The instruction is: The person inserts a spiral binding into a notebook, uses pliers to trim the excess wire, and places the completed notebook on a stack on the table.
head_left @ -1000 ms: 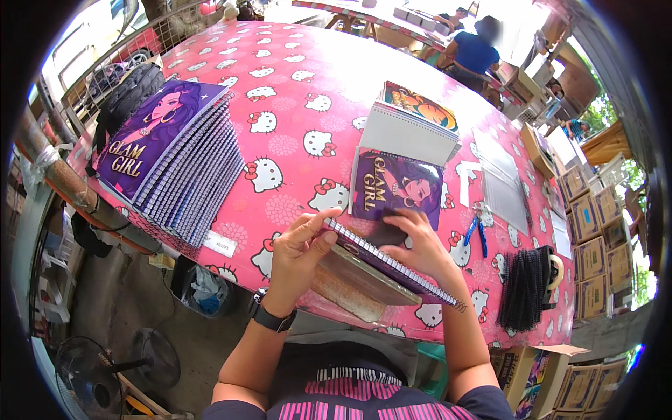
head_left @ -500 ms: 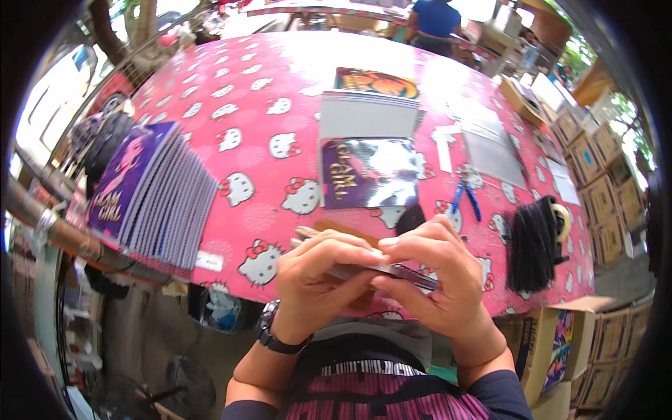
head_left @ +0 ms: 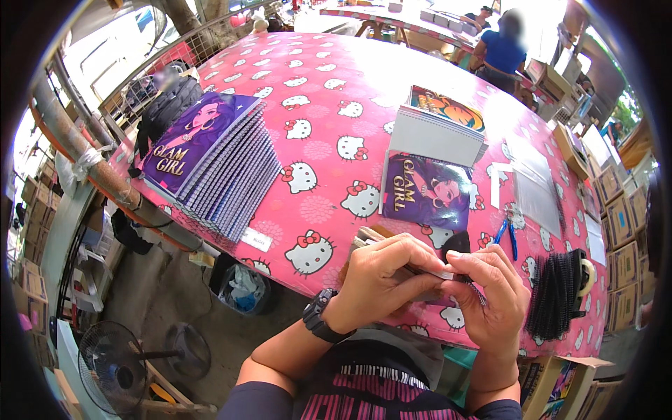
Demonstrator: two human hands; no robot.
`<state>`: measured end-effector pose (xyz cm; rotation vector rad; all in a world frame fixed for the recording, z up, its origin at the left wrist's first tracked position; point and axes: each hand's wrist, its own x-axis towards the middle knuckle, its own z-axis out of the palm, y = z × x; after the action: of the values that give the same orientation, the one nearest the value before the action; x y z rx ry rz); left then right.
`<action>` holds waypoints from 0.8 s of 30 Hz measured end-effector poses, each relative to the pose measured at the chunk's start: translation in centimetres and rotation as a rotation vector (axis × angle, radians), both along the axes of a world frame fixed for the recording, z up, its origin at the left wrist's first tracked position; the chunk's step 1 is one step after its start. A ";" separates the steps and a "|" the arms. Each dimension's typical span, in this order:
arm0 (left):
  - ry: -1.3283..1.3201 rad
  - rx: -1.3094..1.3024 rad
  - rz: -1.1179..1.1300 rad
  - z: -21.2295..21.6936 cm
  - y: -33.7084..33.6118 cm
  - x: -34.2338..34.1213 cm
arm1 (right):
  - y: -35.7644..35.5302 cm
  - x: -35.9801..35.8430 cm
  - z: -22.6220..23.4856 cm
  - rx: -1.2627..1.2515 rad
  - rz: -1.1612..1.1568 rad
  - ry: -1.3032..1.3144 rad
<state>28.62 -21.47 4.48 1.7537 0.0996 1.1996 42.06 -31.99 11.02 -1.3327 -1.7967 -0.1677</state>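
In front of me I hold a notebook seen nearly edge-on, with a dark spiral coil point(head_left: 479, 291) showing along its edge. My left hand point(head_left: 385, 276) is closed on it, thumb and fingertips pinching near a pale edge. From the other side my right hand point(head_left: 495, 294) pinches the coiled edge, its fingertips almost meeting the left ones. The fingers hide most of the notebook. Just beyond my hands a purple-covered notebook point(head_left: 430, 192) lies on the pink table point(head_left: 315, 210), beside a pale stack of pads point(head_left: 434, 140). Brown wooden pieces point(head_left: 378, 234) show behind my left hand.
A tall stack of purple spiral notebooks point(head_left: 224, 164) stands at the left. To the right lie blue-handled pliers point(head_left: 507, 238), clear plastic sheets point(head_left: 535, 192), a bundle of black coils point(head_left: 553, 297) and a tape roll point(head_left: 586, 276). A fan point(head_left: 112, 367) stands lower left; a person point(head_left: 502, 52) is far off.
The view has swung left, so the table and its things appear farther right. Both hands still pinch the notebook, with the fingers slightly shifted along its edge.
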 end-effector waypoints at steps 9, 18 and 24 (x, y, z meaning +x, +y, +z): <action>-0.121 -0.094 0.447 -3.3 1.0 0.3 | 1.5 -0.8 0.4 0.084 0.007 0.082; -0.338 -0.244 0.234 -3.0 3.9 -7.6 | 10.5 0.8 7.6 0.412 0.050 0.543; -0.120 -0.072 1.128 8.2 14.0 -21.8 | 27.5 -7.6 4.4 0.120 0.248 0.643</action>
<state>6.86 -7.44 12.71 1.5346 1.1593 2.0263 34.51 -4.49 15.40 -0.9244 -1.3547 0.2598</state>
